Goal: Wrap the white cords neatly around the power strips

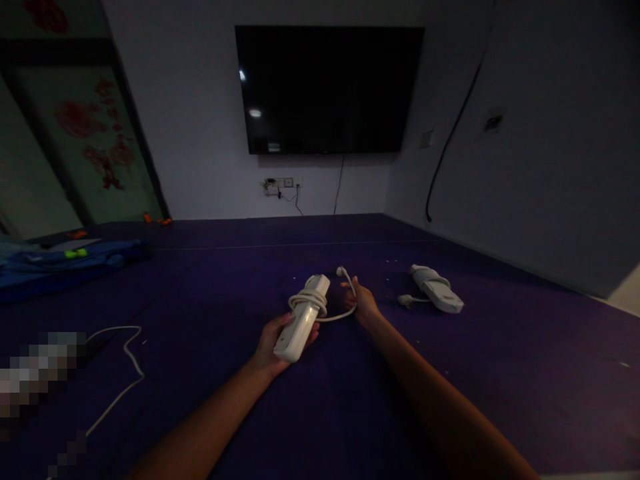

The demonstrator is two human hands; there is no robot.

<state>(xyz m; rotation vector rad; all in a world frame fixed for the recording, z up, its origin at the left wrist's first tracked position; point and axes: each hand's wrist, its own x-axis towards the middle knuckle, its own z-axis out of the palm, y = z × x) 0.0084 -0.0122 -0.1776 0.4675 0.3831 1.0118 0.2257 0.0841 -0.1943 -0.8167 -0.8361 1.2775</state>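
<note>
My left hand (pixel 276 341) is closed around the near end of a white power strip (pixel 303 317), which I hold above the dark purple floor mat (pixel 320 413). Its white cord (pixel 333 312) is looped several times around the strip's far half. My right hand (pixel 363 301) pinches the free end of that cord just below the plug (pixel 343 271), to the right of the strip.
A second white power strip (pixel 437 289), cord wound around it, lies on the mat to the right. A loose white cable (pixel 120 373) trails at the left. Blue fabric (pixel 65 263) is bunched at far left. A dark TV (pixel 327 90) hangs on the wall ahead.
</note>
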